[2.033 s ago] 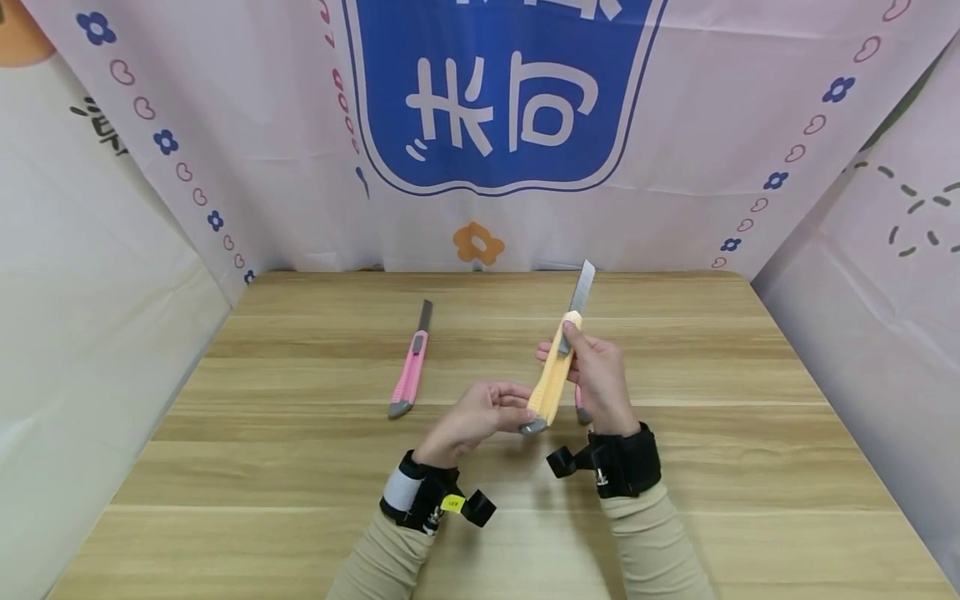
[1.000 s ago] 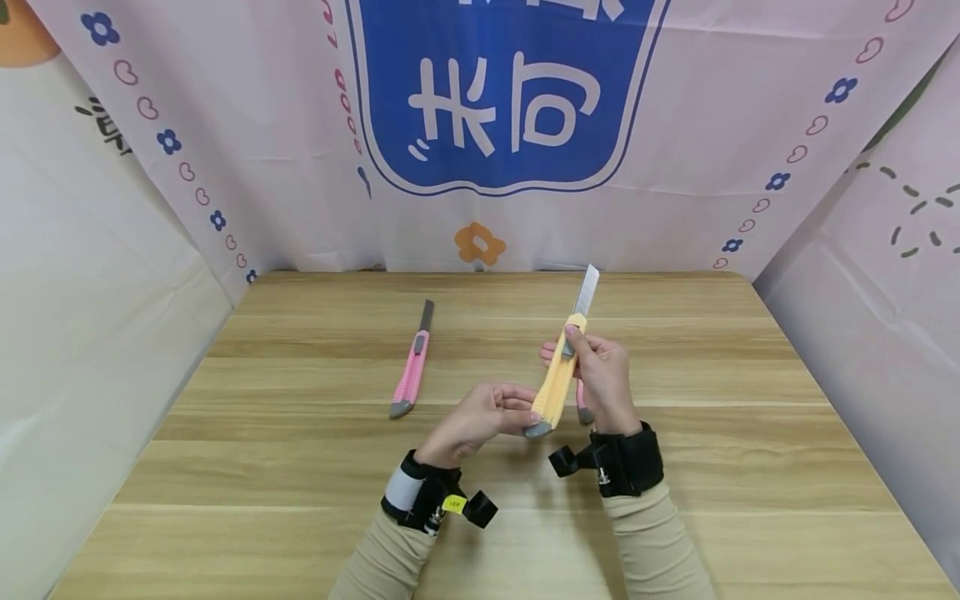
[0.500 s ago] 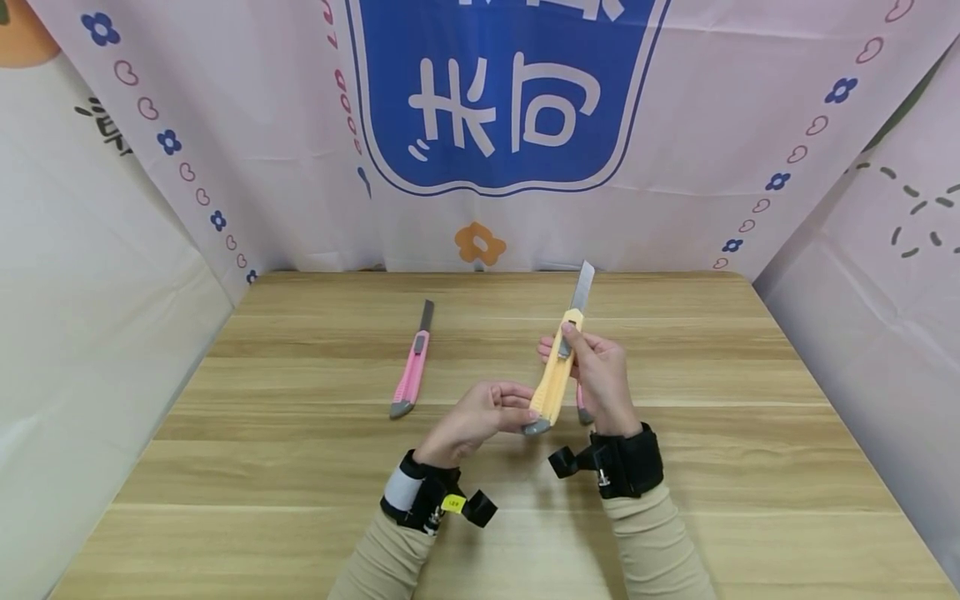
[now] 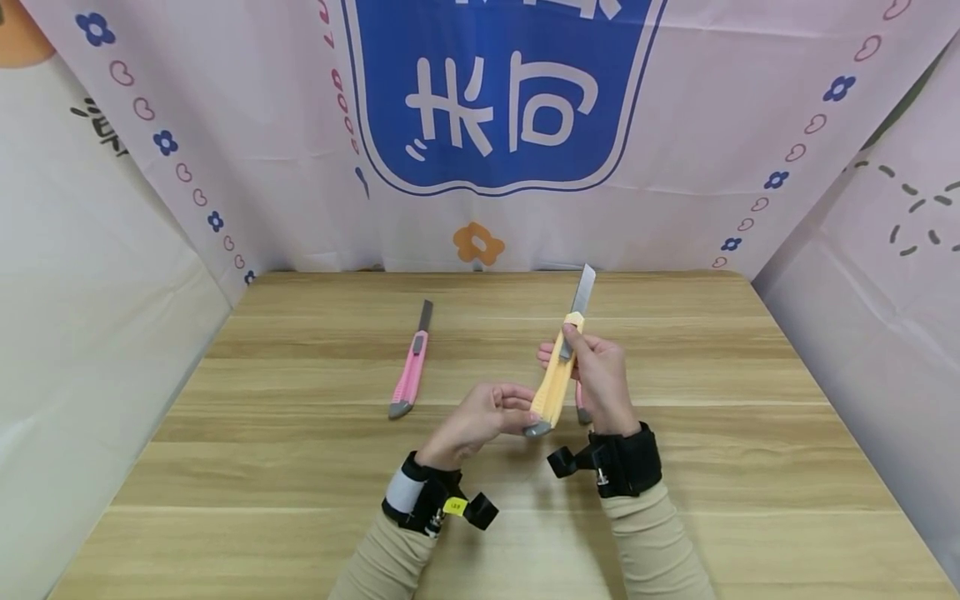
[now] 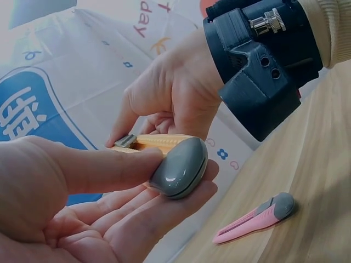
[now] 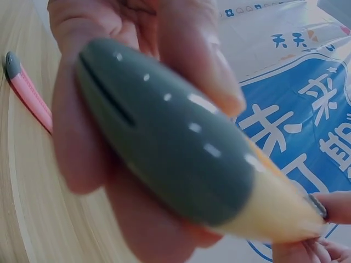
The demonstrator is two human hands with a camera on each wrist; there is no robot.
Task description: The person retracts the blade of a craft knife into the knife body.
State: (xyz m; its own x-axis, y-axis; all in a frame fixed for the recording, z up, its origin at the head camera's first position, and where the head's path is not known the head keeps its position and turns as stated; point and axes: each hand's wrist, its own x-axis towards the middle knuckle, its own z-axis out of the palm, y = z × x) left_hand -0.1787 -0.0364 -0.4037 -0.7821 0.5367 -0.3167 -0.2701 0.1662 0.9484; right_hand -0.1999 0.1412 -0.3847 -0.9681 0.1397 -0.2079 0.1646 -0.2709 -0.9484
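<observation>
Both hands hold a yellow utility knife (image 4: 555, 383) above the table, its metal blade (image 4: 582, 289) extended and pointing away. My left hand (image 4: 480, 417) pinches the grey end cap (image 5: 181, 169) between thumb and fingers. Near the blade end, my right hand (image 4: 600, 375) grips the body with its thumb on the slider (image 4: 567, 350). One pink utility knife (image 4: 410, 367) lies to the left with its blade out. Another pink utility knife (image 5: 258, 218) lies behind the right hand; in the head view only its grey-capped end shows.
The wooden table (image 4: 300, 467) reaches back to a white printed cloth (image 4: 300, 208) hanging behind it. More light cloth (image 4: 90, 333) hangs along the left side. Each wrist wears a black camera strap (image 4: 630, 462).
The yellow knife has shifted slightly up and down in the hands, which keep the same grip. The pink knives stay where they were.
</observation>
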